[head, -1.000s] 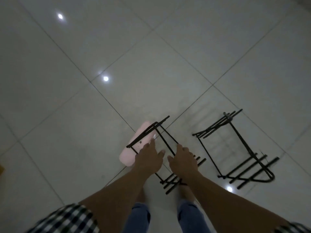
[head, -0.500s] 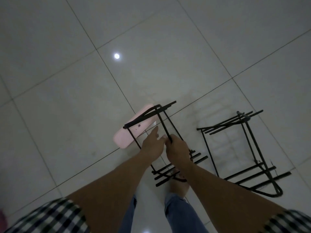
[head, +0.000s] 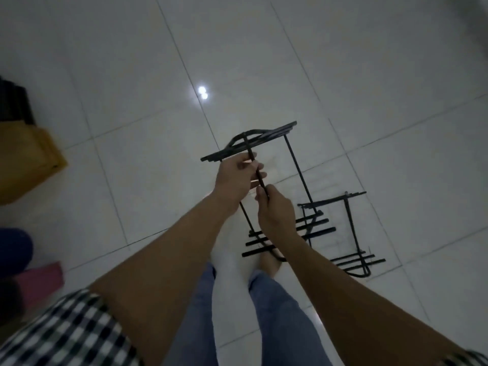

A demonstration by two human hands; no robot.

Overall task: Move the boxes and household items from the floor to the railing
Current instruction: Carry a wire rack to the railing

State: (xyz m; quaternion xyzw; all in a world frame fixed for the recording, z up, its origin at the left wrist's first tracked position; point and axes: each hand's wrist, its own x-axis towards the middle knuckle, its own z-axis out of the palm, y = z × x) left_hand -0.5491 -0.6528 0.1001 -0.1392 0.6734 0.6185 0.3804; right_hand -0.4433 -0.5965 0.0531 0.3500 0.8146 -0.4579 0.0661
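left grip [head: 235, 178] curls round a thin upright rod of the black metal wire rack [head: 293, 154], just under its top bars; right grip [head: 274, 215] pinches the same rod a little lower, the two grips nearly touching. the rack is tilted over the glossy white tiled floor [head: 132, 75], its lower crossbars beside the person's bare foot [head: 269, 262]; whether it is clear of the floor cannot be told. a second black wire rack [head: 332, 199] rests on the floor just to its right. at the left edge lie a yellow-brown cardboard box [head: 26, 159], a dark blue item [head: 13, 249] and a pink item [head: 39, 281].
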